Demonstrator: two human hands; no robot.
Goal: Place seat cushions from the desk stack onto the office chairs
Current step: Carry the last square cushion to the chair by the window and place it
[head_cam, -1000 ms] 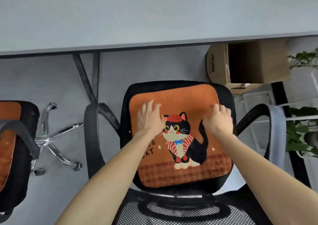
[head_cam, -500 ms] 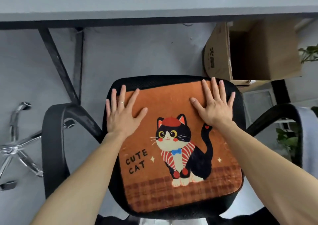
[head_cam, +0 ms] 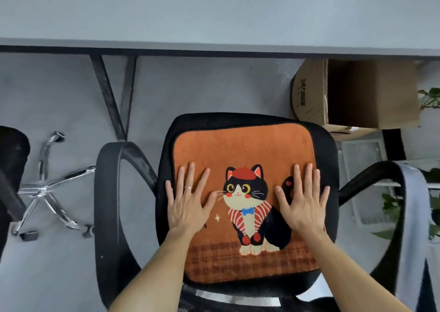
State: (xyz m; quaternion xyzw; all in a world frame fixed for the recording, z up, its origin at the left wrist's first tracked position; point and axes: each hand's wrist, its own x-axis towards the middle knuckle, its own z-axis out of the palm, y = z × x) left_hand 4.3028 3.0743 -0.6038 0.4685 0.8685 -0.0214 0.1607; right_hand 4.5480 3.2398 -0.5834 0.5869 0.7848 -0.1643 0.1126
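An orange seat cushion [head_cam: 242, 149] printed with a black-and-white cat lies flat on the seat of a black office chair [head_cam: 166, 144]. My left hand [head_cam: 188, 204] presses flat on the cushion's left side, fingers spread and straight. My right hand [head_cam: 302, 202] lies flat on its right side, fingers spread, partly covering the cat's tail. The grey desk [head_cam: 214, 13] runs across the top of the view; no cushion stack shows on it.
Black armrests [head_cam: 107, 192] flank the seat; a grey cloth [head_cam: 414, 216] hangs over the right one. A cardboard box [head_cam: 352, 92] sits under the desk at right. Another chair's chrome base [head_cam: 45, 187] stands at left. Desk legs [head_cam: 112, 92] slant behind. Plants [head_cam: 428, 97] line the right edge.
Both hands slid back along the cushion from its far corners toward its middle, still flat. The view pulled back, showing more of the desk and the left chair's base.
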